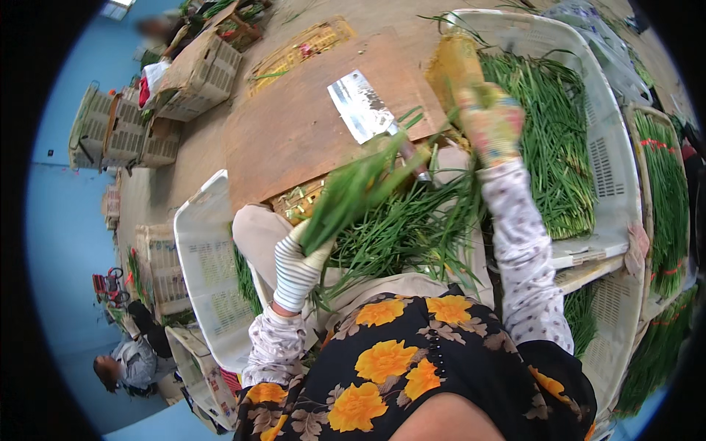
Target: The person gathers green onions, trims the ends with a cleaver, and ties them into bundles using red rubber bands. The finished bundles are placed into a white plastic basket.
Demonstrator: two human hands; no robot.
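In a striped glove, my left hand (304,254) is closed around the lower end of a bunch of long green leaves (353,193), blurred by motion. My right hand (491,124), in a patterned knit glove, is raised over the left side of a white crate (612,160) packed with similar leafy greens (543,149); blur hides whether its fingers grip anything. More loose greens (402,231) lie across my lap between both hands. A cleaver (361,107) with a wide metal blade rests on a brown board (287,132) ahead of me, its handle towards my lap.
Another white crate (207,264) stands at my left. Tied bundles of greens (662,204) fill a crate at the far right, near a clear plastic bag (601,49). A yellow crate (303,49) lies beyond the board. A co-worker (135,364) sits at the lower left; another person is at the upper left.
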